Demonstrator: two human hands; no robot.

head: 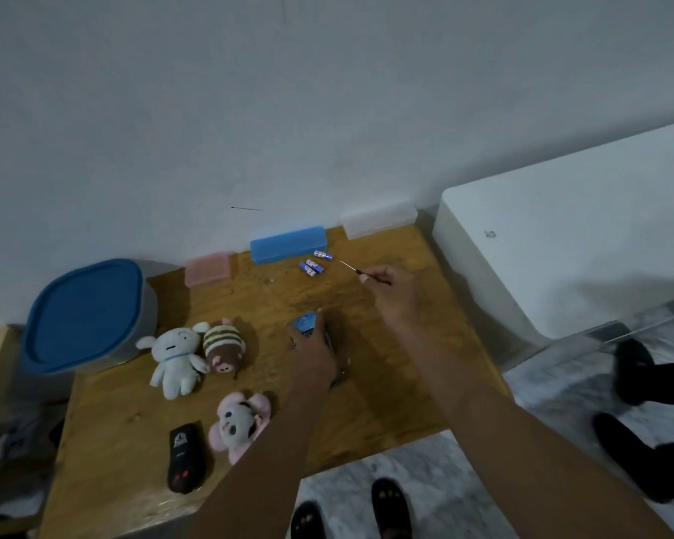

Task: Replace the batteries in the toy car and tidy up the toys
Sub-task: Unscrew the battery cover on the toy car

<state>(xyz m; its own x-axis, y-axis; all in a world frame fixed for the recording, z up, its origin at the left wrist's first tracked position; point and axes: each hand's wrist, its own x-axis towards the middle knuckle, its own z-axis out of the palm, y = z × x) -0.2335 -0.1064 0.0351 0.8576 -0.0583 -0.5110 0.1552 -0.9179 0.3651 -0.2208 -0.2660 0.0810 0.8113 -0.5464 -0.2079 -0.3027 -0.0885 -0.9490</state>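
A blue toy car sits on the wooden table, and my left hand grips it from above, hiding most of it. My right hand pinches a thin screwdriver with its tip pointing toward the back left. Three blue batteries lie near the wall, just left of the screwdriver tip. A black toy car lies near the table's front edge. Three plush toys sit left of my hands: a white one, a striped brown one and a pink one.
A grey bin with a blue lid stands at the table's back left. Along the wall lie a pink box, a blue box and a clear box. A white cabinet stands on the right. Feet in black slippers are below.
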